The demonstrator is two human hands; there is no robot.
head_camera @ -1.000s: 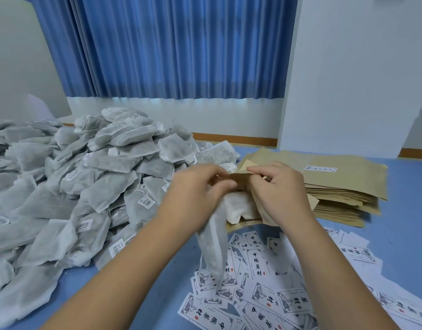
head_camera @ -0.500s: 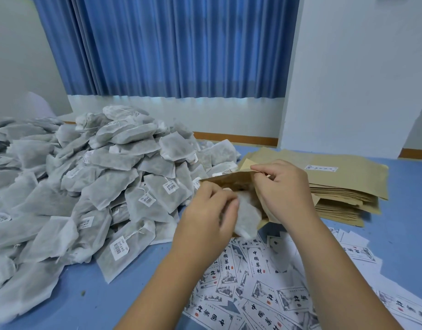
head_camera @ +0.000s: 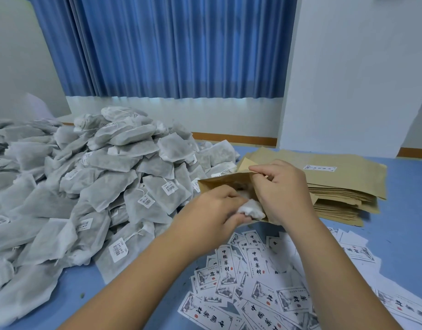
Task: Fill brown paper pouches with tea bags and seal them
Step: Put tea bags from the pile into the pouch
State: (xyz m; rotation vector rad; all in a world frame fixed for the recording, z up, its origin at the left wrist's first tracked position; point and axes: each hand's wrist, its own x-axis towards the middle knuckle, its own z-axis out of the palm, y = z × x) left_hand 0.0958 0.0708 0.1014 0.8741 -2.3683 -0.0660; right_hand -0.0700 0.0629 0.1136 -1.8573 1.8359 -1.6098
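Observation:
My right hand [head_camera: 280, 189] pinches the upper edge of a brown paper pouch [head_camera: 219, 183] and holds its mouth wide, facing left. My left hand [head_camera: 214, 210] grips a white tea bag [head_camera: 251, 209] at that mouth; the bag is partly inside the pouch, with its crumpled end still showing between my hands. To the left lies a large heap of grey-white tea bags [head_camera: 98, 182] with small barcode tags on strings. A thick stack of flat brown pouches [head_camera: 343, 186] lies behind my right hand.
Several printed white label stickers [head_camera: 253, 277] are scattered over the blue table [head_camera: 405, 225] in front of me and to the right. A white pillar [head_camera: 353, 67] and a blue curtain [head_camera: 176, 44] stand behind the table.
My left hand has moved the hanging tea bag down and right into the pouch's mouth. My right hand has kept its hold on the pouch edge.

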